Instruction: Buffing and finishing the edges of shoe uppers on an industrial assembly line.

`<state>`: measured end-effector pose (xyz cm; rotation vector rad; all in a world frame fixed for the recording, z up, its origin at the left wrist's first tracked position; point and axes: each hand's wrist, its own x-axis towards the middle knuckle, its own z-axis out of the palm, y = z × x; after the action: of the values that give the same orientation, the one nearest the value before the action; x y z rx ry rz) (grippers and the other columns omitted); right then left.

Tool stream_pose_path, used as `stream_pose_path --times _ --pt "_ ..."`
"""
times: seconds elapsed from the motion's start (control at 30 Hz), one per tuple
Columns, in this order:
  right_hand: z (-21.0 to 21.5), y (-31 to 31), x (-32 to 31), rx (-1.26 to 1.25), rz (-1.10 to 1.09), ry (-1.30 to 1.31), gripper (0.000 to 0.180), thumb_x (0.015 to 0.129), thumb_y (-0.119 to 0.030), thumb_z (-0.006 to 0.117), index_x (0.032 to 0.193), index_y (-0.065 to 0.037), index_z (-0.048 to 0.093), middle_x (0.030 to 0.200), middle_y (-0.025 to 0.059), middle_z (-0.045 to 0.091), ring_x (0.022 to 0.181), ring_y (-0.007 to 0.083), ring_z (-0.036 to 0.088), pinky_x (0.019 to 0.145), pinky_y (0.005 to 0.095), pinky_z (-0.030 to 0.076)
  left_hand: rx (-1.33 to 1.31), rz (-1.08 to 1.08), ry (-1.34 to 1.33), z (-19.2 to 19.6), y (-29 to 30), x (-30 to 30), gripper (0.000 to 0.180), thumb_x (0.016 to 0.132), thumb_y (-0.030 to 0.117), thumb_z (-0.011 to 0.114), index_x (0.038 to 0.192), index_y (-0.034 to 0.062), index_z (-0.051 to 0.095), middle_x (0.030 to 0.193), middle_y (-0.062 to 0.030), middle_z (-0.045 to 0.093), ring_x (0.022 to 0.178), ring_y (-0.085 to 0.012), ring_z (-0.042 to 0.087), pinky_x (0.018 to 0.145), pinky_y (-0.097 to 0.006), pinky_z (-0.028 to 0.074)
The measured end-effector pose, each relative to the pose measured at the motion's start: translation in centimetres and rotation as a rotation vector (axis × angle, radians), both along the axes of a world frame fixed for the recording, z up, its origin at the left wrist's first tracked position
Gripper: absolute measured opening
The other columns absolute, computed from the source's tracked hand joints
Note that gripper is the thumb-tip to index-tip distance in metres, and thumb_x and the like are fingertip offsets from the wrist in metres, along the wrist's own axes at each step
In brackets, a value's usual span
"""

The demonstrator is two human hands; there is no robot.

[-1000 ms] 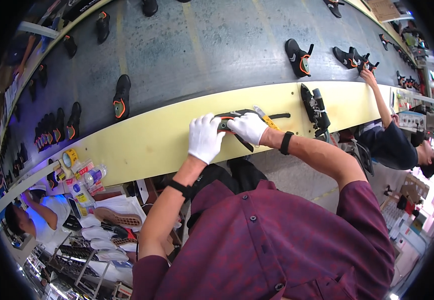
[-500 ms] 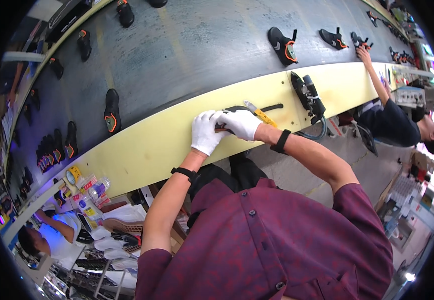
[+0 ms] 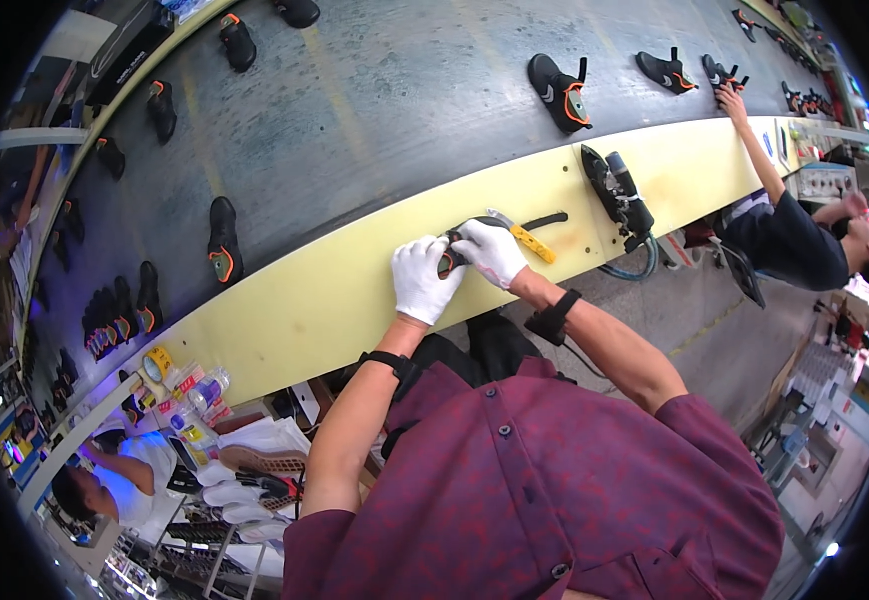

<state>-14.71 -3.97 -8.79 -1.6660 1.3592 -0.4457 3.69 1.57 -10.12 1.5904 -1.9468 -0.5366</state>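
Note:
My left hand [image 3: 423, 281] and my right hand [image 3: 493, 252], both in white gloves, are closed around a black shoe [image 3: 446, 263] with orange trim, above the pale yellow bench [image 3: 325, 300]. The left fingers grip the side of its opening, where a little green lining shows. My right hand covers most of its other end. Just right of that hand lies a yellow utility knife [image 3: 534, 243], beside a black strap [image 3: 547, 221].
A black device with a hose [image 3: 619, 197] rests on the bench at right. Beyond it runs a grey conveyor belt [image 3: 375, 110] carrying several black shoes. A tape roll [image 3: 158, 362] and bottles [image 3: 193, 428] sit at left. At right, a co-worker's hand [image 3: 731, 103] touches a shoe.
The shoe has turned in my hands, so its opening now shows between them. My right hand has shifted slightly down and right. The shoes on the belt appear a little shifted.

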Motion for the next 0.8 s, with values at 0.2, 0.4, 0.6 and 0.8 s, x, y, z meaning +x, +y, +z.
stream_pose_path --times 0.2,0.4,0.6,0.8 --pt "-0.3 -3.6 3.1 0.118 0.216 0.288 0.027 0.095 -0.029 0.072 0.098 -0.003 0.074 0.088 0.0244 0.075 0.090 0.0424 0.075 0.082 0.0478 0.058 0.072 0.032 0.012 -0.4 -0.1 0.3 0.049 0.076 0.032 0.090 0.106 0.0102 0.059 0.103 -0.0106 0.066 0.097 -0.0362 0.065 0.087 -0.050 0.048" --pt "-1.0 -4.5 3.0 0.264 0.142 0.376 0.036 0.092 -0.034 0.072 0.106 -0.001 0.078 0.090 0.0211 0.078 0.085 0.0348 0.077 0.081 0.0434 0.059 0.020 0.143 0.108 -0.3 0.3 -0.4 0.055 0.073 0.032 0.092 0.109 0.0067 0.059 0.107 -0.0144 0.065 0.104 -0.0390 0.062 0.093 -0.051 0.047" --pt "-0.9 -8.2 4.3 0.361 0.534 0.459 0.035 0.094 -0.032 0.070 0.087 0.001 0.080 0.078 0.0180 0.077 0.071 0.0279 0.075 0.069 0.0423 0.060 0.207 0.273 0.061 -0.3 0.7 -0.3 0.086 0.069 0.038 0.097 0.133 -0.0039 0.058 0.130 -0.0235 0.062 0.124 -0.0435 0.056 0.110 -0.051 0.045" --pt "-5.9 -8.3 5.7 0.061 0.664 0.559 0.037 0.094 -0.036 0.070 0.088 0.000 0.080 0.087 0.0236 0.077 0.082 0.0436 0.076 0.078 0.0490 0.060 0.362 0.204 -0.031 1.0 0.6 -0.1 0.097 0.072 0.043 0.095 0.144 -0.0040 0.052 0.141 -0.0251 0.059 0.132 -0.0409 0.055 0.117 -0.053 0.039"
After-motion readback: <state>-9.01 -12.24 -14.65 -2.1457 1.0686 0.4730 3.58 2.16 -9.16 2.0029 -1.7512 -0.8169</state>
